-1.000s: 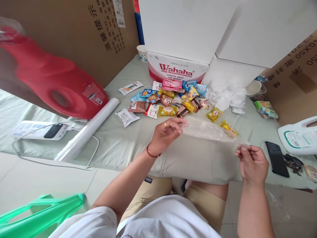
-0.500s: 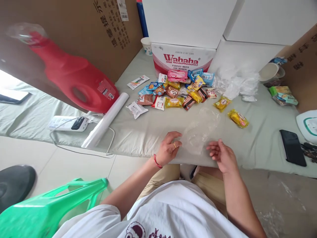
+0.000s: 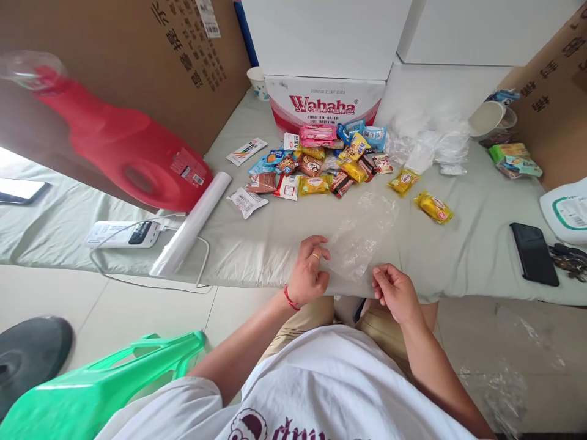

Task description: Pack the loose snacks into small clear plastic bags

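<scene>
A clear plastic bag [image 3: 360, 235] lies flat and crinkled on the cloth-covered table in front of me. At its left edge, my left hand [image 3: 310, 272] has loosely bent fingers, with the thumb apart from them and the fingertips at the film. My right hand [image 3: 395, 290] is closed in a pinch at the bag's lower right corner; the film between thumb and forefinger is hard to see. Beyond the bag is a pile of wrapped snacks [image 3: 316, 184]. Two yellow-wrapped snacks, one [image 3: 403, 181] nearer the pile and another [image 3: 433, 207], lie to its right.
A Wahaba-style printed carton, reading Wahaha [image 3: 325, 101], stands behind the snacks. Crumpled clear bags [image 3: 426, 143] sit right of it. Leftward are a red jug [image 3: 132, 146], a plastic roll [image 3: 190, 226] and a power bank [image 3: 121, 234]; a phone [image 3: 534, 253] lies right.
My right hand has gone from spread fingers to a pinch at the bag's corner, moving slightly left. My left fingers have curled a little. The bag looks flatter, and the view has shifted.
</scene>
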A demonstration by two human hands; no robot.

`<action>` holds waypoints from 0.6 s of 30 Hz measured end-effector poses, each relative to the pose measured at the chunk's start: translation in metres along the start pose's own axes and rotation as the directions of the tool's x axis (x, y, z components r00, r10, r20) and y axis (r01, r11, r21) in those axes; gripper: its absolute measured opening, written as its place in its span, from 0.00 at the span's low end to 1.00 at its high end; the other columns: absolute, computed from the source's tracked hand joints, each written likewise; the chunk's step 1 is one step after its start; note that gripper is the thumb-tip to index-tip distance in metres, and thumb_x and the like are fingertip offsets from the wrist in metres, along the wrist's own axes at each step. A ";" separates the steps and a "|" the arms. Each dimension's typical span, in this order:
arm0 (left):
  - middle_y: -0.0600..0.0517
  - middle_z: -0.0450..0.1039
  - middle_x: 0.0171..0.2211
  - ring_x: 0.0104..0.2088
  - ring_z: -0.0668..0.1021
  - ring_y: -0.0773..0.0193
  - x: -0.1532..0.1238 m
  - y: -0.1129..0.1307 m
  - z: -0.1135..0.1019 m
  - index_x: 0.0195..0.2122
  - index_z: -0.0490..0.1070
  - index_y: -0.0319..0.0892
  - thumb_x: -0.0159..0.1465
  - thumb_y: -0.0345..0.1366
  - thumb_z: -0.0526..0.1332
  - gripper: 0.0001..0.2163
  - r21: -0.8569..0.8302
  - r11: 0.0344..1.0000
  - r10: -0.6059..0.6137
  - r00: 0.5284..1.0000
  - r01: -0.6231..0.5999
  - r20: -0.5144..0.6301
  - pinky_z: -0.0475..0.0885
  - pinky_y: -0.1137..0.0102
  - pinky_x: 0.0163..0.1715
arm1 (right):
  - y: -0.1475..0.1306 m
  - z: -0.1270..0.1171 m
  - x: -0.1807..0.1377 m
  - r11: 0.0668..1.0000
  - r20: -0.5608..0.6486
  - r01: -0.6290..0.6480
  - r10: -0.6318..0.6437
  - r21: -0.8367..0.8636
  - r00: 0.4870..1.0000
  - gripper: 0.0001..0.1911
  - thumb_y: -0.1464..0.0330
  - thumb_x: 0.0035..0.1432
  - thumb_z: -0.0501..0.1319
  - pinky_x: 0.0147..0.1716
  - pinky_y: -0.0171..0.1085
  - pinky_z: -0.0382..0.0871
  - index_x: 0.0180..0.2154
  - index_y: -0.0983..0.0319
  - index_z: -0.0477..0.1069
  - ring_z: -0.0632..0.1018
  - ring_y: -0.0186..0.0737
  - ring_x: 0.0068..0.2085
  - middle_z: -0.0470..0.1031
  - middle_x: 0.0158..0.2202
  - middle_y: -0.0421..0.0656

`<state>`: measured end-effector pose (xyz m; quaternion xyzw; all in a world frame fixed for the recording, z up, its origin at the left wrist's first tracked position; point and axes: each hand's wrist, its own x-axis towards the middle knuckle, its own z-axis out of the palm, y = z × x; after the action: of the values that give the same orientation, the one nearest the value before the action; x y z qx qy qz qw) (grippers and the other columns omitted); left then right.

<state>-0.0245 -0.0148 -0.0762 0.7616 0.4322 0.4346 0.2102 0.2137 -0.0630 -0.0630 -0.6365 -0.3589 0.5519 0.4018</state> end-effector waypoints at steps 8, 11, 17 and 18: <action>0.43 0.67 0.64 0.68 0.63 0.43 0.001 0.012 -0.005 0.60 0.68 0.50 0.62 0.30 0.62 0.24 0.340 0.898 0.238 0.958 -0.279 0.158 0.54 0.43 0.66 | 0.006 -0.007 -0.005 0.999 0.006 0.035 -0.035 -0.001 0.999 0.27 0.41 0.54 0.68 0.15 0.29 0.64 0.33 0.59 0.71 0.71 0.31 0.22 0.71 0.27 0.38; 0.45 0.78 0.52 0.57 0.73 0.50 0.008 0.006 0.005 0.52 0.76 0.48 0.69 0.32 0.59 0.13 0.369 0.877 0.213 0.937 -0.308 0.276 0.63 0.52 0.57 | 0.008 -0.016 -0.008 0.999 -0.033 0.044 -0.043 0.012 0.999 0.27 0.42 0.54 0.68 0.15 0.29 0.65 0.34 0.59 0.72 0.71 0.31 0.22 0.71 0.27 0.38; 0.49 0.77 0.30 0.35 0.75 0.59 0.013 -0.001 0.020 0.38 0.77 0.43 0.74 0.36 0.54 0.12 0.212 0.969 0.058 0.954 -0.125 0.296 0.69 0.63 0.38 | 0.009 -0.022 -0.013 0.997 -0.073 0.053 -0.049 0.060 0.996 0.27 0.43 0.54 0.69 0.14 0.29 0.64 0.36 0.60 0.71 0.71 0.30 0.23 0.72 0.30 0.39; 0.49 0.77 0.30 0.35 0.76 0.60 0.013 0.001 0.021 0.38 0.76 0.43 0.74 0.36 0.54 0.12 0.169 0.982 0.032 0.964 -0.079 0.264 0.70 0.65 0.37 | 0.007 -0.020 -0.013 0.997 -0.061 0.041 -0.037 0.068 0.997 0.28 0.42 0.55 0.68 0.14 0.29 0.64 0.38 0.60 0.72 0.71 0.29 0.22 0.74 0.32 0.40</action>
<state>-0.0029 -0.0037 -0.0805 0.8396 0.4165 0.2963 0.1839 0.2314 -0.0804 -0.0629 -0.6314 -0.3399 0.5367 0.4448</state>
